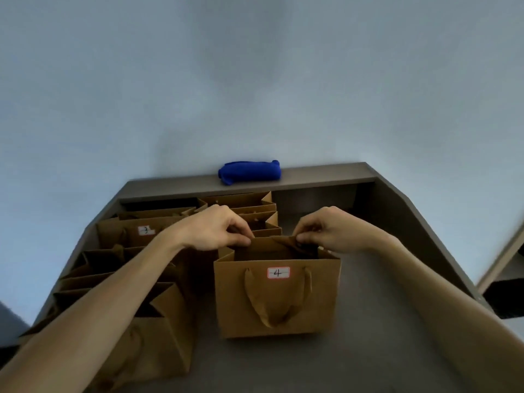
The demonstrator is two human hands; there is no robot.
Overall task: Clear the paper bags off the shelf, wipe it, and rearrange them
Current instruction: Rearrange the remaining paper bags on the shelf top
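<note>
A brown paper bag labelled 4 (pixel 276 302) stands upright on the grey shelf (pixel 382 321), its rope handles hanging down the front. My left hand (pixel 218 229) pinches the far rim of this bag at its left side. My right hand (pixel 326 231) pinches the same far rim at its right side. To the left stands a row of several brown paper bags, one labelled 3 (pixel 136 234), partly hidden by my left forearm. Two more bags (pixel 255 211) stand behind the bag labelled 4.
A rolled blue cloth (pixel 249 172) lies on the raised back ledge of the shelf, against the pale wall. The shelf's right side wall (pixel 419 222) slants along the right. A dark gap (pixel 504 296) shows past the right edge.
</note>
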